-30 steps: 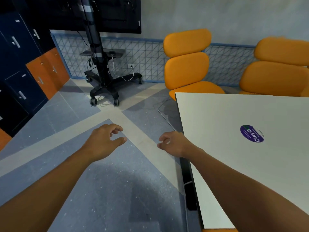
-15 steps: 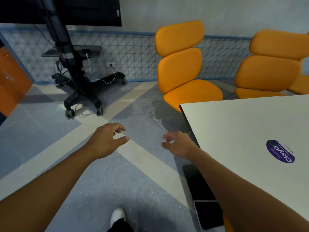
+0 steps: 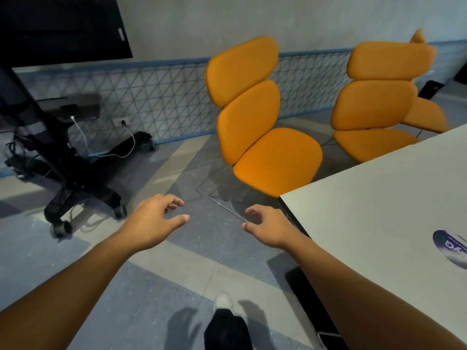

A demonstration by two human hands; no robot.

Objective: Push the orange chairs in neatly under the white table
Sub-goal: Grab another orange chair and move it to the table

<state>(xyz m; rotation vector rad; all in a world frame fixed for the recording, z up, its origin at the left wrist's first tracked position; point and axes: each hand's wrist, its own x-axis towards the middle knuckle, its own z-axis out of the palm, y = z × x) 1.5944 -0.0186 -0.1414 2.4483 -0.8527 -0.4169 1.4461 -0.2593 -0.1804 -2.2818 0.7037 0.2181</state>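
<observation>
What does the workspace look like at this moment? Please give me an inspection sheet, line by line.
Surface: white table, bare except a purple round sticker near its right side.
Job's things: near orange chair stands beyond the table corner, not pushed in; far orange chair likewise.
Clutter: nothing seen.
Hands: left hand and right hand open, empty, held over the floor.
Cables: white cable runs from a wall socket to the black wheeled stand.
Surroundings: grey floor, blue mesh wall panel, dark screen.

Orange chairs [image 3: 265,127], white table [image 3: 374,210] — blue-grey speckled floor [image 3: 151,299].
</observation>
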